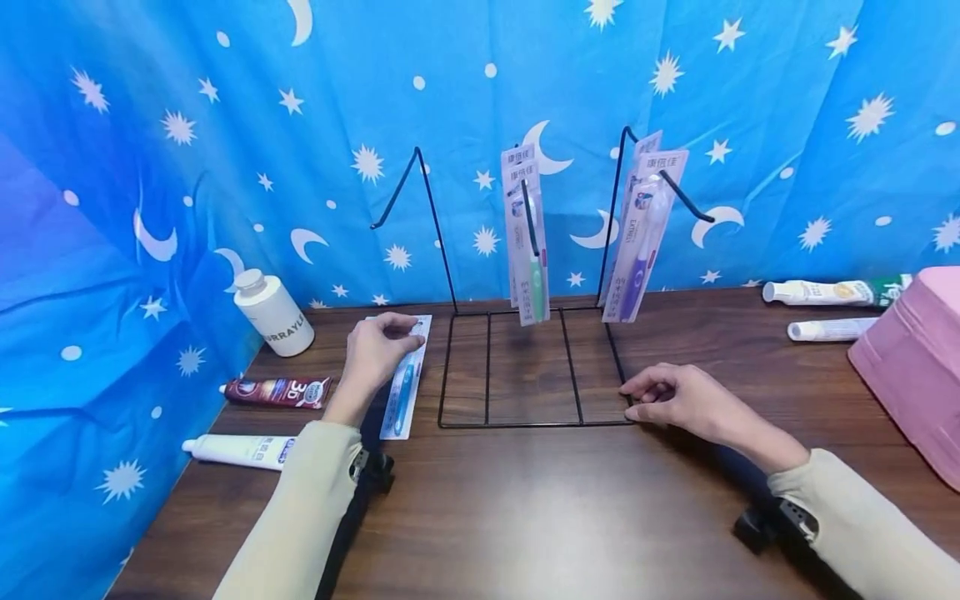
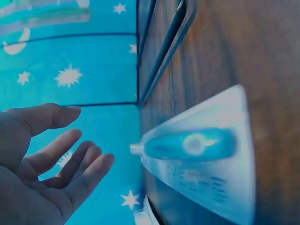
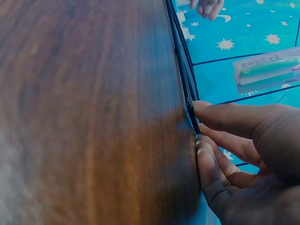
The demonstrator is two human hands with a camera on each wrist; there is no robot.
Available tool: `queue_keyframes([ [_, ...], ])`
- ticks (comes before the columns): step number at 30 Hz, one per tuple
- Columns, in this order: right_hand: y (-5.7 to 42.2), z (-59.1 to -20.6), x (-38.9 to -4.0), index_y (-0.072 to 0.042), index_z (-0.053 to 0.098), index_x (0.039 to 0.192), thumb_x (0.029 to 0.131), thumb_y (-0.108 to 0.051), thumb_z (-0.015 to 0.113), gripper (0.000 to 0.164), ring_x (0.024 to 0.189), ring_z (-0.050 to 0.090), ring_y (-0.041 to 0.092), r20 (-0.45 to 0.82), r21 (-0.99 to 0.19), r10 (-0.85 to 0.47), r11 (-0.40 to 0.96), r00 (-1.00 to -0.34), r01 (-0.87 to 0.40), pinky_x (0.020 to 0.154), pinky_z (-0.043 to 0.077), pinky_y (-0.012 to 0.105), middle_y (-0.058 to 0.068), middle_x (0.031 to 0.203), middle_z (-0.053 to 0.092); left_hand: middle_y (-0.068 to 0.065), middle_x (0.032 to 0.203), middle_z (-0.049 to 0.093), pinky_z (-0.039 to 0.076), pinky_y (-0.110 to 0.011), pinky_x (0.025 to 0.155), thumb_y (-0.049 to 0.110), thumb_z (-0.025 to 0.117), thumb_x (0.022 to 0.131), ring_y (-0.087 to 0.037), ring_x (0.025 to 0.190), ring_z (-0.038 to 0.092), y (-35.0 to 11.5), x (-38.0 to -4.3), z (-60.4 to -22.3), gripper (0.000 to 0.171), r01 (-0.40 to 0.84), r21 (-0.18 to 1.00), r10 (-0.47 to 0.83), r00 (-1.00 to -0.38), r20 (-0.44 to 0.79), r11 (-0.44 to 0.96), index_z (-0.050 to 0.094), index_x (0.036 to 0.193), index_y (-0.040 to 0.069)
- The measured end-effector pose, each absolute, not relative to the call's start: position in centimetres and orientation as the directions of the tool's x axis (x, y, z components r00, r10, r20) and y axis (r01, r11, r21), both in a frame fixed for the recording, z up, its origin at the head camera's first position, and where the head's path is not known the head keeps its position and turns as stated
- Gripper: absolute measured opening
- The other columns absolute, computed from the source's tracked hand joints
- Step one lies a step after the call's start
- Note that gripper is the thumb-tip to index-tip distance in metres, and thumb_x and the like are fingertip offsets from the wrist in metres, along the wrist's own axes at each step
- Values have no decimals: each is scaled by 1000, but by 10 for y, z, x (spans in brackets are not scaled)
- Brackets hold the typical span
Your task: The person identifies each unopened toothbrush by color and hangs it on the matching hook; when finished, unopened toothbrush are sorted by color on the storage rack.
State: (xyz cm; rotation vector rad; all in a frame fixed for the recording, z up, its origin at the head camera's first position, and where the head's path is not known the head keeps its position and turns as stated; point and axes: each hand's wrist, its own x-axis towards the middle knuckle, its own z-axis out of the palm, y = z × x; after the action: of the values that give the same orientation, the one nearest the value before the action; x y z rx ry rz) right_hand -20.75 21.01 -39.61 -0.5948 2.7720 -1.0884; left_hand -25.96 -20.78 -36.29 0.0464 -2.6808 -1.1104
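Observation:
A black wire display rack [image 1: 525, 426] stands on the table, its base flat and its hooks rising behind. My right hand [image 1: 686, 404] pinches the base wire at the front right corner, the thumb and fingers [image 3: 213, 164] on either side of it in the right wrist view. Left of the rack lies a packaged toothbrush [image 1: 405, 392] with a blue handle. Over its upper end hovers my left hand [image 1: 378, 350], thumb and fingers apart and holding nothing in the left wrist view. Packs with a green toothbrush [image 1: 536, 287] and a purple toothbrush [image 1: 636, 283] hang on the middle and right hooks.
At the left are a white bottle [image 1: 274, 315], a dark red toothpaste tube [image 1: 276, 392] and a white tube [image 1: 240, 450]. More tubes [image 1: 817, 292] lie at the back right beside a pink box-like container [image 1: 911, 367]. A blue star-patterned curtain [image 1: 465, 100] hangs behind the table.

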Motion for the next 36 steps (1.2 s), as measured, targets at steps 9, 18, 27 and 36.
queue_keyframes([
  [9, 211, -378, -222, -12, 71, 107, 83, -24, 77, 27, 73, 55, 18, 91, -628, -382, 695, -920, -351, 62, 46, 29, -1, 84, 63, -9, 107, 68, 45, -42, 89, 18, 71, 87, -26, 101, 58, -211, -303, -348, 27, 10, 674, -211, -946, 245, 738, 70, 112, 7],
  [18, 211, -374, -222, -12, 71, 107, 84, -22, 77, 26, 74, 55, 18, 58, -636, -399, 692, -915, -342, 62, 47, 28, -2, 87, 65, -15, 122, 62, 46, -46, 91, 27, 71, 88, -31, 111, 53, -213, -313, -357, 42, -121, 631, -197, -979, 51, 766, 65, 122, 4],
  [27, 210, -383, -219, -12, 71, 107, 83, -22, 78, 27, 76, 55, 18, 40, -643, -405, 689, -913, -334, 65, 47, 29, -4, 86, 65, -16, 116, 65, 47, -44, 87, 26, 74, 85, -31, 105, 53, -218, -309, -370, 36, -177, 582, -217, -976, -1, 794, 69, 112, 2],
  [36, 209, -401, -209, -11, 71, 105, 82, -25, 78, 27, 74, 55, 16, 42, -682, -399, 659, -916, -318, 63, 47, 27, -3, 83, 63, -12, 96, 70, 46, -35, 69, 24, 74, 84, -26, 88, 58, -214, -306, -382, 21, -222, 558, -240, -970, -41, 800, 75, 92, 4],
])
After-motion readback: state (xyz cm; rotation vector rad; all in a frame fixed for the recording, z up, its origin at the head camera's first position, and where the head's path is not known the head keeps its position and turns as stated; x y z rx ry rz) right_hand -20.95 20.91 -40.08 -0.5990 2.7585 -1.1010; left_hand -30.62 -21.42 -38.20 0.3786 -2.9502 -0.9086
